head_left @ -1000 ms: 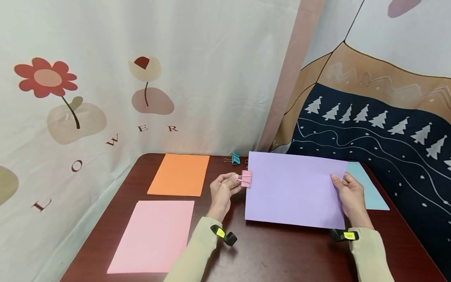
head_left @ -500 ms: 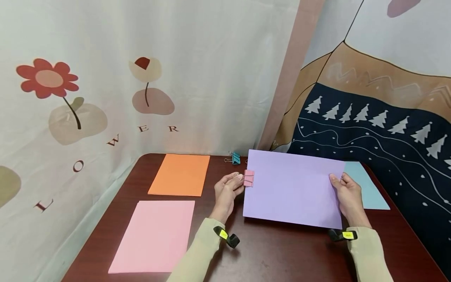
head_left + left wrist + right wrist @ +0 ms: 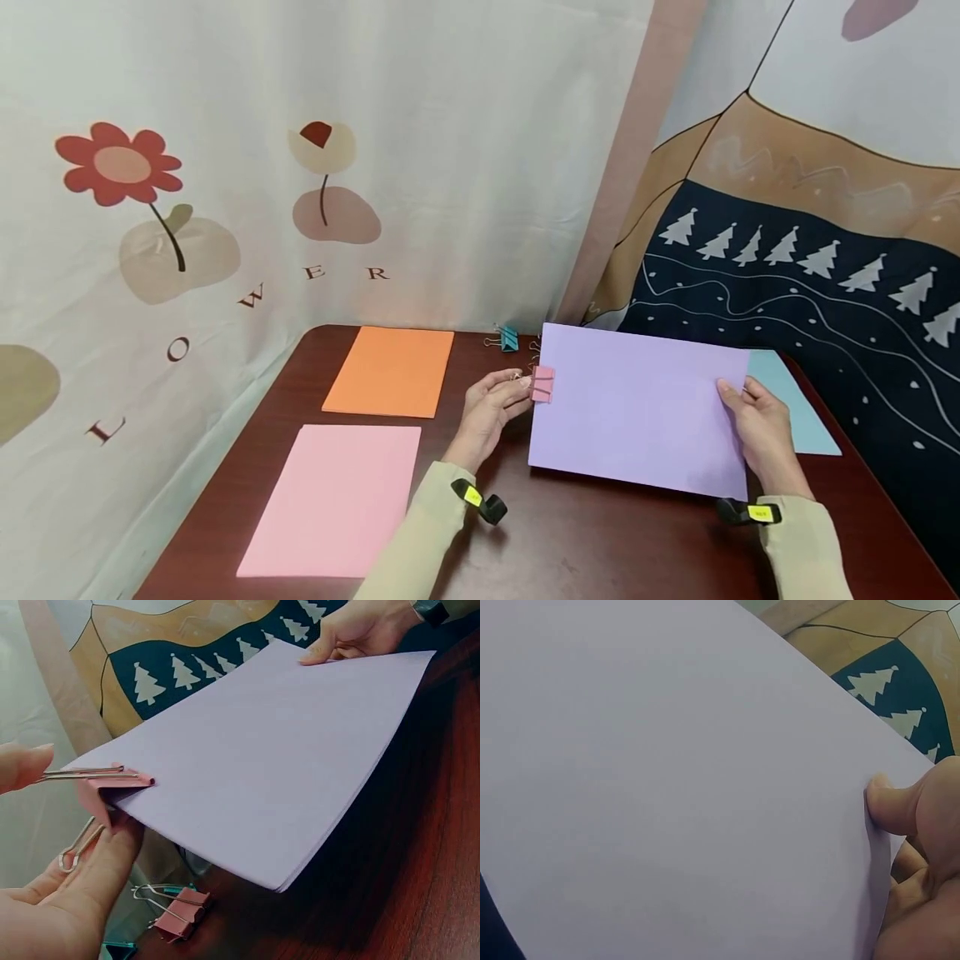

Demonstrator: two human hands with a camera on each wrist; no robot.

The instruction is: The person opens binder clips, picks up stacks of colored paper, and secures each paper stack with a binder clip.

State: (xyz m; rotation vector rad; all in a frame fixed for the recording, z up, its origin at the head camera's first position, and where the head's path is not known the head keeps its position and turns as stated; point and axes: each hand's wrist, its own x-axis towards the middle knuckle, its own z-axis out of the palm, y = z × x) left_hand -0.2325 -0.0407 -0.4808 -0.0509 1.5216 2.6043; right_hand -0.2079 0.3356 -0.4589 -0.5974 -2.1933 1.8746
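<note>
A purple sheet stack (image 3: 637, 408) is held raised above the table, tilted, its layers visible along one edge in the left wrist view. A pink binder clip (image 3: 542, 384) sits on its left edge. My left hand (image 3: 487, 412) holds this clip, the thumb at the end of the upper wire handle (image 3: 90, 773) and the fingers (image 3: 97, 862) beneath, by the lower handle. My right hand (image 3: 765, 429) pinches the right edge of the purple sheets, thumb (image 3: 892, 806) on top. Its other fingers are partly hidden behind the paper.
Orange paper (image 3: 390, 371) and pink paper (image 3: 337, 500) lie at the left of the brown table (image 3: 600, 550). Light blue paper (image 3: 806, 417) is partly covered at the right. A teal binder clip (image 3: 509, 338) stands at the back; another pink clip (image 3: 180, 913) lies below my left hand.
The whole view has shifted slightly. My left fingers look a little looser on the pink clip's handles, while the clip stays on the paper's edge. The right hand keeps its pinch.
</note>
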